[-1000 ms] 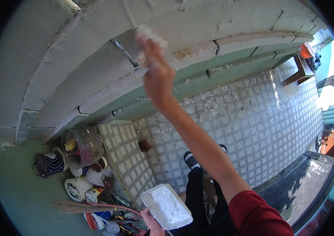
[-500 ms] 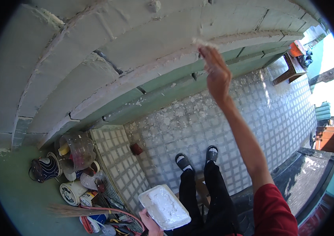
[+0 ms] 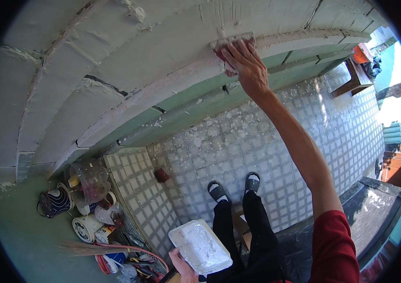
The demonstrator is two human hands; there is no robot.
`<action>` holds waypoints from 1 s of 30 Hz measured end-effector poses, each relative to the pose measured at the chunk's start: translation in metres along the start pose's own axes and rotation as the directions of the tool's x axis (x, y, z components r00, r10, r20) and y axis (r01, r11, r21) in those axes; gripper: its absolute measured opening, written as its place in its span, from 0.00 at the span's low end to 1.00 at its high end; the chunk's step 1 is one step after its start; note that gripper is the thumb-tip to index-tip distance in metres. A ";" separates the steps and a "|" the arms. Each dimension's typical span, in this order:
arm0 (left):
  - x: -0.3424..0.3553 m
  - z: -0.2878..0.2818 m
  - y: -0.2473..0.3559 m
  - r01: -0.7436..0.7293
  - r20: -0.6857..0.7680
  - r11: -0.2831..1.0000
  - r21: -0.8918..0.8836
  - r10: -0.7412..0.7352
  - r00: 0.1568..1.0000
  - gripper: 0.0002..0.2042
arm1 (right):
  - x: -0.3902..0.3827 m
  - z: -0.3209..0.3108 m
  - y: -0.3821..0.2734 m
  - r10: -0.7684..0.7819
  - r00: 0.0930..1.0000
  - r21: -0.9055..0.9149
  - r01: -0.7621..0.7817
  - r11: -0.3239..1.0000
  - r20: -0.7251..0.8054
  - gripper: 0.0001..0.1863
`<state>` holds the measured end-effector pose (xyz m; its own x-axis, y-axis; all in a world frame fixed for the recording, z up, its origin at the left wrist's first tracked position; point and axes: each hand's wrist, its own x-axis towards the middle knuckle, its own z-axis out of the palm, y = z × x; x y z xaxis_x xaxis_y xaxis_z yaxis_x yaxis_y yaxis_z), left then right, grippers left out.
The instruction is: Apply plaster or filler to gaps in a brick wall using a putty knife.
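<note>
My right hand [image 3: 250, 68] reaches up to the grey panelled wall [image 3: 162, 66]. Its fingers press flat over a reddish-brown putty spreader [image 3: 222, 46], whose pale edge lies against the panels. White smears coat the spreader, and short vertical streaks mark the surface just above it. Low down in front of my body, my left hand [image 3: 184, 269] grips the edge of a white plastic tub [image 3: 177, 232]. White putty [image 3: 202, 240] fills much of the tub, its surface uneven.
Buckets [image 3: 86, 228], a straw broom [image 3: 80, 249] and a red hose [image 3: 151, 253] crowd the lower left beside a tiled ledge [image 3: 136, 184]. White spatters dot the tiled floor [image 3: 238, 137]. A brown stool [image 3: 351, 80] stands at the far right.
The right hand has come slightly left and down, and the spreader now lies broad against the wall instead of edge-on. Fresh streaks show above it. The left hand still holds the tub.
</note>
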<state>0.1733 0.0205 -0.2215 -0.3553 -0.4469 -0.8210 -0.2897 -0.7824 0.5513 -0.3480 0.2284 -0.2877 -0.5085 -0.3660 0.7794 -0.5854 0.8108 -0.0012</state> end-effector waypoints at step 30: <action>-0.016 0.064 -0.027 -0.013 -0.001 1.000 0.022 0.013 1.000 0.26 | 0.023 -0.027 0.073 0.630 0.771 0.625 -0.537 0.567 0.092 0.10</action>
<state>0.1300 0.0759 -0.2140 -0.3579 -0.4574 -0.8141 -0.3046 -0.7670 0.5648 -0.3847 0.2917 -0.2530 -0.8188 0.1870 0.5428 -0.4530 0.3706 -0.8109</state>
